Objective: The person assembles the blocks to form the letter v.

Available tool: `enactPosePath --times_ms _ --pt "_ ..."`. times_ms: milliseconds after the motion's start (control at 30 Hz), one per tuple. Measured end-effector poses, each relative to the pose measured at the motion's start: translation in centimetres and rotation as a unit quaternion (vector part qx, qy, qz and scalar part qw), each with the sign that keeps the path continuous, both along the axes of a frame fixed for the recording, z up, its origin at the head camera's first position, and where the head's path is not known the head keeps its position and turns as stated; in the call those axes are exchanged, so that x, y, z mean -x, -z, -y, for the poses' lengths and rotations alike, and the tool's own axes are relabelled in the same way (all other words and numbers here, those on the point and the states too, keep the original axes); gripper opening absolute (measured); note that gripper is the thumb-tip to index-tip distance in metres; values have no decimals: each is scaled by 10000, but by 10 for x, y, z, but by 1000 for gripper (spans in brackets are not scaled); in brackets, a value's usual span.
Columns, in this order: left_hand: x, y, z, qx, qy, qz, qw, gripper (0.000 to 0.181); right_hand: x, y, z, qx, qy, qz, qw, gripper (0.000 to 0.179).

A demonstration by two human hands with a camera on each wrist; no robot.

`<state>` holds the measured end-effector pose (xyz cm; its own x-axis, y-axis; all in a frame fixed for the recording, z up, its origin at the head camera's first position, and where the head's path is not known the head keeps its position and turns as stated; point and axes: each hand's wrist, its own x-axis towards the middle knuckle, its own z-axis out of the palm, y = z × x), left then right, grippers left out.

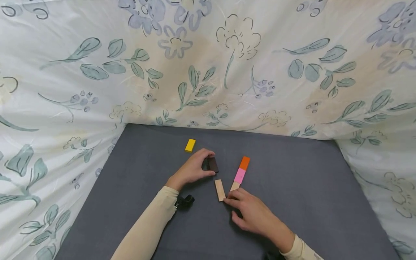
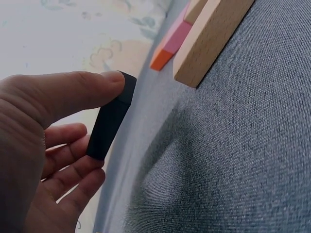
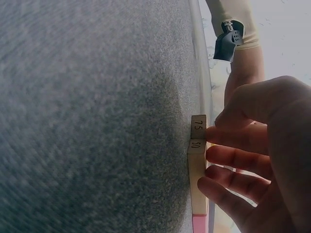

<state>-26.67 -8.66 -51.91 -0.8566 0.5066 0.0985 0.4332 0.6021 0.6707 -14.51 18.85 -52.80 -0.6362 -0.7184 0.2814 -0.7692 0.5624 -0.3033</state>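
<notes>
My left hand (image 1: 195,168) pinches a black block (image 1: 213,165) by its two ends, between thumb and fingertips. The left wrist view shows this block (image 2: 112,121) held above the cloth, over its shadow. My right hand (image 1: 255,213) touches the wooden blocks with its fingertips, the fingers loosely bent and not wrapped round anything. One plain wooden block (image 1: 219,190) lies left of those fingers. Another wooden block (image 1: 235,186), partly covered by the hand, continues in line with a pink block (image 1: 239,176) and an orange block (image 1: 245,163). Two block ends read 75 (image 3: 198,126) and 50 (image 3: 196,145).
A yellow block (image 1: 190,145) lies farther back, beyond my left hand. Dark grey cloth (image 1: 292,187) covers the table. Flower-patterned fabric (image 1: 208,72) hangs at its back and sides. A black strapped device (image 1: 184,201) sits on the left wrist.
</notes>
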Motion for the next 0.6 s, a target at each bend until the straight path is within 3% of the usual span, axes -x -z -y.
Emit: enactPosePath --times_ms 600 --pt "-1 5 -7 11 96 -13 10000 69 1 -2 0 -145 48 215 9997 34"
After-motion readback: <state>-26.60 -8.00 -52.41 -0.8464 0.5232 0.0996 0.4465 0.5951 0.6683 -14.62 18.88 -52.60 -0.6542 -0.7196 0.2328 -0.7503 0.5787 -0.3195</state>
